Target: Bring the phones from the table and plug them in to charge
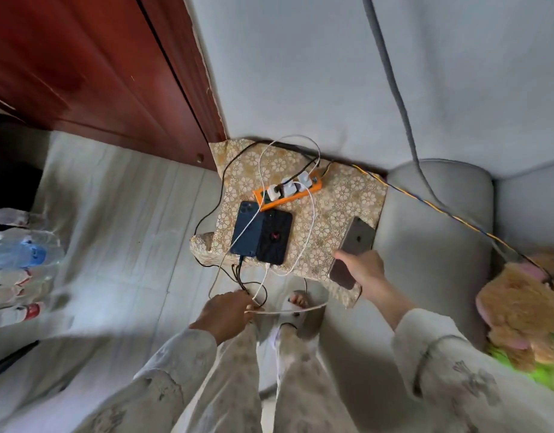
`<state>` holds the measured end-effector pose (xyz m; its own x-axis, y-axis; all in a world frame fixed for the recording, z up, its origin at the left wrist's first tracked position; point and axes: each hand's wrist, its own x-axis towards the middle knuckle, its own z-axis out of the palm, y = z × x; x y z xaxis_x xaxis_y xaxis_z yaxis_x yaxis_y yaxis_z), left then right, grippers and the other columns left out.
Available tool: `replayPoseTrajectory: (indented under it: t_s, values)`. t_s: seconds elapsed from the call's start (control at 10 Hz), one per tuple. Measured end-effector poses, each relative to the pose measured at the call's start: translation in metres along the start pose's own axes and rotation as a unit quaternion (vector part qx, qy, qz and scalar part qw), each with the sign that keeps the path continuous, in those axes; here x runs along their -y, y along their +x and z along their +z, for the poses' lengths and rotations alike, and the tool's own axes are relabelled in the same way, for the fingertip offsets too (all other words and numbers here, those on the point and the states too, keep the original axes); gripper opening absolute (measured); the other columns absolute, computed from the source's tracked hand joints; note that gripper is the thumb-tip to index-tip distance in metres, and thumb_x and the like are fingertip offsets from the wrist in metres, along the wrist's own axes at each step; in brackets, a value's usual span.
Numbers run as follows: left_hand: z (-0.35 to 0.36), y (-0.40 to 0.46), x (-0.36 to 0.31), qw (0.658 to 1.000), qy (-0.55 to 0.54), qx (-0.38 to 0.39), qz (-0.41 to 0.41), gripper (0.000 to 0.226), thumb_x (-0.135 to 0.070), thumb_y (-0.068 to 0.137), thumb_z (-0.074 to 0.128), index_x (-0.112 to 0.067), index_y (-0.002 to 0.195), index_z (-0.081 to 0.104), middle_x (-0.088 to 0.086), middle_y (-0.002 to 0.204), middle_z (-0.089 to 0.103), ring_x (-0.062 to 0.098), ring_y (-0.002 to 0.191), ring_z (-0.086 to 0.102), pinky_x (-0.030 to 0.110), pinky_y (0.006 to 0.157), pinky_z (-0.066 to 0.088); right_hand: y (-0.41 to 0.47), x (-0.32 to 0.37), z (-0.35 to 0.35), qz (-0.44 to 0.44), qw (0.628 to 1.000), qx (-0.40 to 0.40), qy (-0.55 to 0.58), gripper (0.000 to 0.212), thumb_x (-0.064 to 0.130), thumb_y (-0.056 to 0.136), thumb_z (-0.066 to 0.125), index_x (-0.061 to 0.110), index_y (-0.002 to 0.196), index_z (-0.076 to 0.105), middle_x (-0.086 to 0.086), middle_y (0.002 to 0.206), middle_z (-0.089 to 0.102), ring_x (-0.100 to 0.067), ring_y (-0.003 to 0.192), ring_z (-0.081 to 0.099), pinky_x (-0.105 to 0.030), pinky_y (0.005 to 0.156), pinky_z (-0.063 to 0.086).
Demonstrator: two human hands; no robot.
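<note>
Tangling is the main risk: several cables cross just below the small cloth-covered surface (341, 207), white and black loops mixed near the person's feet, so a pull on the wrong one could yank a connector out of the blue phone (246, 229) or the black phone (274, 237), both lying side by side, touching, apparently already cabled at their lower ends. A hard tug could also drag the orange power strip (288, 192) w/ its white adapters off the cloth; it sits just behind the two phones, its near end touching or overlapping them. 3rd risk: the grey phone (353, 251) is held over the surface's right edge, next to the sofa arm; loose grip = drop to floor. Plug orientation can't be judged, connector tip not visible.

Hands: left hand (225, 310) is low, near the floor, fingers curled and pinching a white cable (288, 311) that runs off to the right past the foot; a black cable passes close by, can't tell if also caught in the grip. Right hand (361, 267) grips the grey phone around its lower half, thumb on the near side, fingers wrapped behind, phone tilted w/ camera end pointing away toward the wall.

Judgement: 2 phones charging, 3rd in hand, not yet plugged; next step prob. brings cable end to its port.
</note>
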<state>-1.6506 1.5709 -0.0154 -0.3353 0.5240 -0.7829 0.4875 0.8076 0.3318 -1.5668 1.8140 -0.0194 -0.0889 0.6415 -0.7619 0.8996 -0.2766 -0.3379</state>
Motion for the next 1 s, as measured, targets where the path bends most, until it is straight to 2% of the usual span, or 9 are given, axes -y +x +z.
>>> replayPoseTrajectory:
  t_s: [0.1,0.2,0.3,0.4,0.5,0.7,0.8,0.9,1.0]
  values:
    - [0.01,0.033,0.017,1.0,0.009,0.019,0.009,0.022,-0.029,0.091,0.045,-0.02,0.106,0.059,0.006,0.116,0.059,0.026,0.109,0.053,0.034,0.087,0.04,0.035,-0.009,0.025,-0.026,0.996,-0.015,-0.083,0.058,0.037,0.067,0.074,0.002,0.109,0.058,-0.017,0.108,0.064,-0.03,0.098,0.061,-0.034,0.08,0.052]
    - [0.019,0.07,0.029,0.999,-0.005,0.02,0.024,0.027,-0.027,0.089,0.052,-0.02,0.115,0.056,0.006,0.123,0.055,0.025,0.114,0.049,0.034,0.092,0.038,0.068,-0.012,0.055,-0.027,0.991,-0.005,-0.127,0.066,0.038,0.065,0.075,0.002,0.116,0.053,-0.017,0.116,0.057,-0.033,0.107,0.055,-0.039,0.088,0.051]
    - [0.029,0.108,0.041,0.997,0.038,-0.006,0.067,0.053,-0.031,0.086,0.058,-0.021,0.134,0.039,0.007,0.143,0.036,0.025,0.13,0.035,0.036,0.099,0.037,0.099,-0.015,0.081,-0.045,0.985,0.001,-0.167,0.072,0.038,0.066,0.075,0.002,0.121,0.046,-0.016,0.123,0.05,-0.034,0.112,0.049,-0.043,0.092,0.048]
    - [0.037,0.14,0.048,0.983,0.153,-0.018,0.098,0.095,-0.042,0.078,0.066,-0.021,0.146,0.003,0.01,0.157,-0.007,0.03,0.144,-0.002,0.042,0.115,0.017,0.12,-0.018,0.099,-0.066,0.978,-0.031,-0.198,0.081,0.032,0.067,0.075,0.005,0.131,0.032,-0.017,0.127,0.037,-0.033,0.116,0.038,-0.037,0.09,0.044]
    - [0.042,0.161,0.047,0.964,0.236,-0.037,0.115,0.115,-0.05,0.07,0.069,-0.02,0.144,-0.013,0.013,0.153,-0.022,0.033,0.142,-0.016,0.047,0.116,0.002,0.127,-0.024,0.111,-0.068,0.969,-0.06,-0.23,0.088,0.032,0.068,0.075,0.0,0.133,0.026,-0.019,0.13,0.032,-0.034,0.119,0.035,-0.037,0.088,0.041]
    - [0.048,0.178,0.042,0.961,0.262,-0.019,0.086,0.123,-0.054,0.066,0.071,-0.021,0.142,-0.02,0.014,0.15,-0.03,0.035,0.14,-0.021,0.055,0.113,-0.001,0.125,-0.032,0.121,-0.086,0.963,-0.093,-0.24,0.088,0.035,0.073,0.071,-0.003,0.135,0.022,-0.023,0.138,0.027,-0.038,0.124,0.03,-0.045,0.098,0.037]
    - [0.051,0.178,0.045,0.957,0.275,-0.014,0.087,0.125,-0.053,0.065,0.072,-0.022,0.141,-0.023,0.013,0.149,-0.033,0.035,0.14,-0.022,0.055,0.113,-0.001,0.123,-0.037,0.121,-0.114,0.959,-0.079,-0.248,0.085,0.039,0.076,0.069,-0.003,0.135,0.023,-0.022,0.137,0.027,-0.037,0.122,0.031,-0.045,0.099,0.038]
    - [0.046,0.179,0.044,0.964,0.253,-0.004,0.088,0.12,-0.047,0.069,0.071,-0.024,0.142,-0.021,0.012,0.149,-0.033,0.033,0.14,-0.023,0.056,0.113,0.002,0.121,-0.037,0.112,-0.131,0.952,-0.031,-0.275,0.087,0.043,0.078,0.065,-0.004,0.136,0.02,-0.021,0.136,0.029,-0.035,0.122,0.034,-0.042,0.098,0.04]
    - [0.03,0.172,0.035,0.973,0.216,0.039,0.075,0.102,-0.042,0.079,0.065,-0.024,0.145,-0.011,0.011,0.152,-0.027,0.032,0.142,-0.017,0.055,0.114,0.008,0.115,-0.028,0.09,-0.122,0.955,0.029,-0.269,0.066,0.038,0.084,0.058,0.003,0.134,0.031,-0.018,0.133,0.042,-0.032,0.119,0.043,-0.038,0.097,0.042]
